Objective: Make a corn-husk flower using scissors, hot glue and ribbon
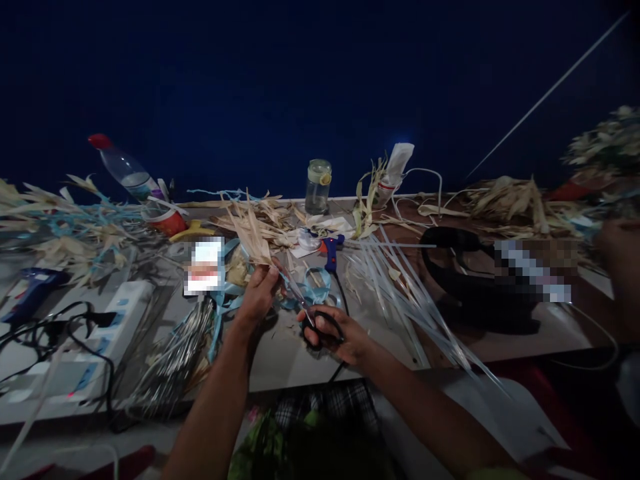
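My left hand [259, 291] pinches the base of a bundle of dry corn husks [249, 233], which fans upward from the fingers. My right hand [336, 331] is closed round the black handles of a pair of scissors [301, 299]. The blades point up and left and reach close to the left fingers at the base of the husks. Light blue ribbon [317, 285] lies in loops just behind the scissors. A blue glue gun [331, 252] stands beyond the ribbon, its dark cable running down past my right hand.
Clear glue sticks [400, 287] spread to the right, beside a black object [465, 287]. A glass jar [319, 187] and a paper cup [385, 190] stand at the back. Metal wires [175, 360], a power strip [115, 333] and a tilted bottle [131, 179] are left. Another person's hand [620, 247] is far right.
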`<state>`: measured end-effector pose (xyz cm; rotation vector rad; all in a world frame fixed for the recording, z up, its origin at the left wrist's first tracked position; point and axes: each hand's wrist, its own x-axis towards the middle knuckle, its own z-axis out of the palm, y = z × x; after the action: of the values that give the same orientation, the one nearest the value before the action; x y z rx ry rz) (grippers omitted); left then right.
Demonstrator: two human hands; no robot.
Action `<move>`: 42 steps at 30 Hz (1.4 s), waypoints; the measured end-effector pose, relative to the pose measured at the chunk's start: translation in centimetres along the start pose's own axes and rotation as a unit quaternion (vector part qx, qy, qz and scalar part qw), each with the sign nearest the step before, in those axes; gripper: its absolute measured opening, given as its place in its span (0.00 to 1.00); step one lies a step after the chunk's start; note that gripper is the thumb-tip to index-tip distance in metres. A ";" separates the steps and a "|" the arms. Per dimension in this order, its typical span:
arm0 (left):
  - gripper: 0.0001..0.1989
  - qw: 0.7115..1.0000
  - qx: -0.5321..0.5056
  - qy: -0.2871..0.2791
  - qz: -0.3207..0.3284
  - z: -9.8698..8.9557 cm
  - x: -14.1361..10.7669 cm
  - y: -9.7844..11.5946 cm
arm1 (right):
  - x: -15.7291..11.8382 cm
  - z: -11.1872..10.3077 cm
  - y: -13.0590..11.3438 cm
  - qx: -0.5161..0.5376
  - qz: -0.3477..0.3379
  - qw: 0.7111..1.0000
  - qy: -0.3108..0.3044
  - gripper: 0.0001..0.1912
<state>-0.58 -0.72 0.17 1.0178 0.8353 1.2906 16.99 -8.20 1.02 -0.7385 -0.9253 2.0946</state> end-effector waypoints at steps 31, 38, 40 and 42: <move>0.13 0.998 0.043 -0.008 -0.043 -0.1 -0.2 -0.1 | 0.5 1.8 0.5 0.039 -0.047 0.996 0.066 0.21; 0.13 0.999 0.012 -0.007 -0.043 -0.4 0.1 -1.0 | 0.6 2.4 1.1 0.033 -0.077 0.992 0.092 0.20; 0.12 0.999 0.001 -0.016 -0.041 -0.3 0.0 -0.8 | 0.6 2.5 1.1 0.037 -0.086 0.991 0.091 0.21; 0.13 0.999 -0.005 -0.017 -0.045 0.0 -0.1 -0.5 | 0.5 2.5 1.1 0.042 -0.092 0.991 0.084 0.22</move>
<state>-0.38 -0.78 -0.32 0.9797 0.8387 1.1975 14.49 -9.24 1.47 -0.7447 -0.7776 1.8681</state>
